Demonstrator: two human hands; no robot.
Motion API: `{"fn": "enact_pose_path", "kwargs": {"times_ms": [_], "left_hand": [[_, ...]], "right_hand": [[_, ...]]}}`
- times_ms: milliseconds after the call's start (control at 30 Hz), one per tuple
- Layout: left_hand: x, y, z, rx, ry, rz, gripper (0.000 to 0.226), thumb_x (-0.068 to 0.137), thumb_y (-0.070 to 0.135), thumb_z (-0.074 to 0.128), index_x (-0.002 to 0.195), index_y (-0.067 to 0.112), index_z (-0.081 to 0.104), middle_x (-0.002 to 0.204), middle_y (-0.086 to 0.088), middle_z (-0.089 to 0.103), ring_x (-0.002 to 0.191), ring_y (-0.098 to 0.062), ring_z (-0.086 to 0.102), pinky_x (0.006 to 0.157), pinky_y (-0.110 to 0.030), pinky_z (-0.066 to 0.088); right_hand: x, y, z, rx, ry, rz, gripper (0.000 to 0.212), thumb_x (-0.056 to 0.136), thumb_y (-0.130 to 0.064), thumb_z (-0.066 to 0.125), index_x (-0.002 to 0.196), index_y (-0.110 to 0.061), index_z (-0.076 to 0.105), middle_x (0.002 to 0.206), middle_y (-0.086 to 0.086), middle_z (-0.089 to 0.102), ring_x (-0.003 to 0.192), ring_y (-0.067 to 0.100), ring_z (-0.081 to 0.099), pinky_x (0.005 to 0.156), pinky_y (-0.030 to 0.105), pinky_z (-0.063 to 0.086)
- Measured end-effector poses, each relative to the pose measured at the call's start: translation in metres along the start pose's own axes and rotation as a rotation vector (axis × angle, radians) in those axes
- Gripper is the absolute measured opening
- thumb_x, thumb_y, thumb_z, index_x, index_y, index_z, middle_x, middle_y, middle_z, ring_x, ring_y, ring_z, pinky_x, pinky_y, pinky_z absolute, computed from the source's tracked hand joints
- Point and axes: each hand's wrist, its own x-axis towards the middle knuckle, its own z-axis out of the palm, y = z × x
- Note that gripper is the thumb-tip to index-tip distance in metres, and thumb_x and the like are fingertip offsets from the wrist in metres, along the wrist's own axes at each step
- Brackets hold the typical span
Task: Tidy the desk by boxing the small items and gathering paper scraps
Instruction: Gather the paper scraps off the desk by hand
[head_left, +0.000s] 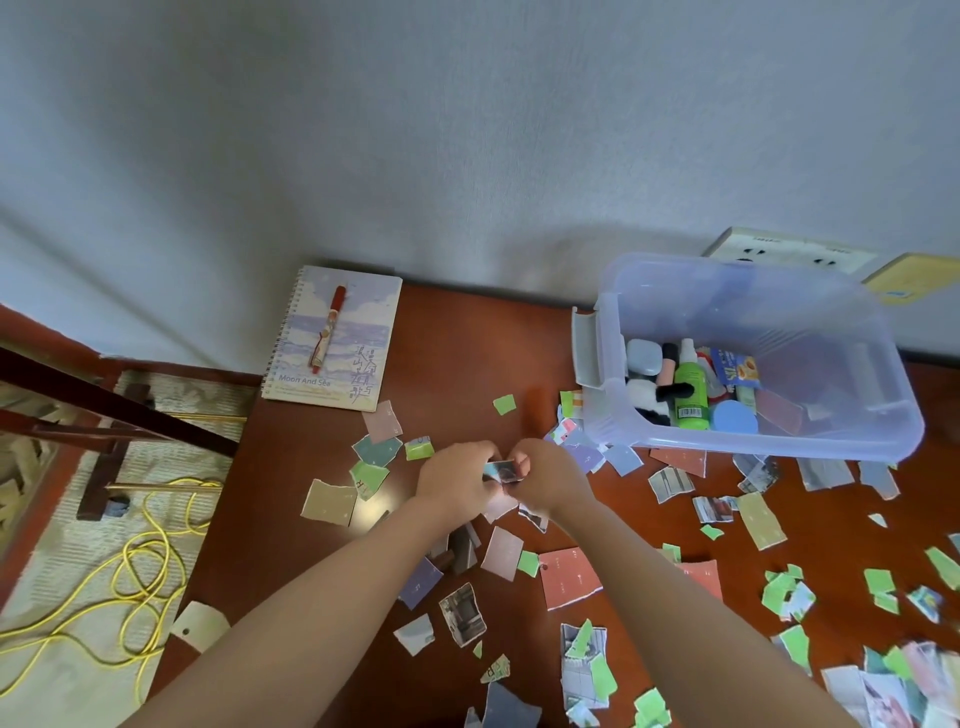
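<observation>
- Paper scraps in hand (501, 472): a small bunch of torn printed pieces, held above the middle of the desk, pinched between both hands.
- Left hand (457, 480): fingers curled closed around the left edge of the held scraps.
- Right hand (545, 480): fingers closed on the right edge of the same scraps, thumb uppermost; the two hands almost touch.
- Loose paper scraps (569, 577): many torn pieces in green, pink, red-brown, grey-blue, tan and photo print, scattered flat over the desk around and under the forearms, thickest toward the near right corner.
- Desk (457, 343): reddish-brown wooden top, its far edge against a pale wall.
- Storage box (748, 358): clear plastic tub at the far right of the desk, lid off, tilted; several scraps lie against its near wall.
- Box contents: a green spray bottle (691, 387), a blue round lid (735, 418), a black-and-white plush (649, 400), a blue packet (737, 366), other small items unclear.
- Notebook (332, 340): spiral-bound, far left corner of the desk, cover up.
- Red pen (327, 330): lying on the notebook cover.
- Yellow cable (124, 587): looped on the floor to the left of the desk.
</observation>
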Motion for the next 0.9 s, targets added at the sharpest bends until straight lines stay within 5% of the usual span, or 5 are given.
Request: {"fn": "enact_pose_path", "kwargs": {"times_ms": [200,367,533,733,900], "left_hand": [[-0.008,0.002,-0.007,-0.343,-0.019,-0.096,0.026,0.093,0.022,0.057,0.118,0.019,0.051,0.112,0.0,0.062,0.099,-0.02,0.06,0.086,-0.036,0.052],[-0.027,0.023,-0.013,-0.518,0.036,-0.137,0.027,0.097,0.023,0.056,0.122,0.019,0.049,0.114,0.0,0.058,0.099,-0.015,0.056,0.078,-0.022,0.049],[-0.053,0.046,-0.013,-0.635,0.126,-0.202,0.032,0.094,0.017,0.06,0.124,0.017,0.048,0.11,0.001,0.055,0.098,-0.014,0.054,0.078,-0.02,0.047],[-0.095,0.071,0.005,-0.794,0.268,-0.276,0.014,0.097,0.018,0.052,0.111,0.021,0.052,0.101,-0.002,0.061,0.088,-0.016,0.059,0.077,-0.032,0.051],[-0.132,0.092,0.025,-0.861,0.387,-0.343,0.012,0.099,0.024,0.05,0.11,0.021,0.049,0.101,-0.006,0.062,0.08,-0.019,0.066,0.067,-0.033,0.06]], "right_hand": [[-0.011,-0.003,0.0,0.386,0.04,0.098,0.014,0.092,-0.015,0.058,0.105,-0.013,0.063,0.104,0.003,0.064,0.094,0.015,0.058,0.064,0.013,0.041],[-0.031,-0.013,-0.008,0.646,0.061,0.184,0.006,0.096,-0.016,0.054,0.101,-0.017,0.057,0.096,0.001,0.058,0.096,0.019,0.055,0.088,0.033,0.054],[-0.059,-0.015,-0.023,0.785,0.025,0.207,0.01,0.096,-0.011,0.052,0.096,-0.018,0.059,0.099,0.003,0.058,0.103,0.024,0.057,0.089,0.041,0.057],[-0.101,-0.004,-0.034,0.904,-0.073,0.179,0.024,0.092,0.001,0.044,0.102,-0.011,0.062,0.109,0.013,0.06,0.105,0.031,0.06,0.068,0.035,0.059],[-0.132,0.012,-0.03,0.833,-0.164,0.023,0.023,0.09,0.0,0.054,0.11,-0.01,0.059,0.1,0.011,0.061,0.078,0.021,0.063,0.049,0.025,0.054]]}}
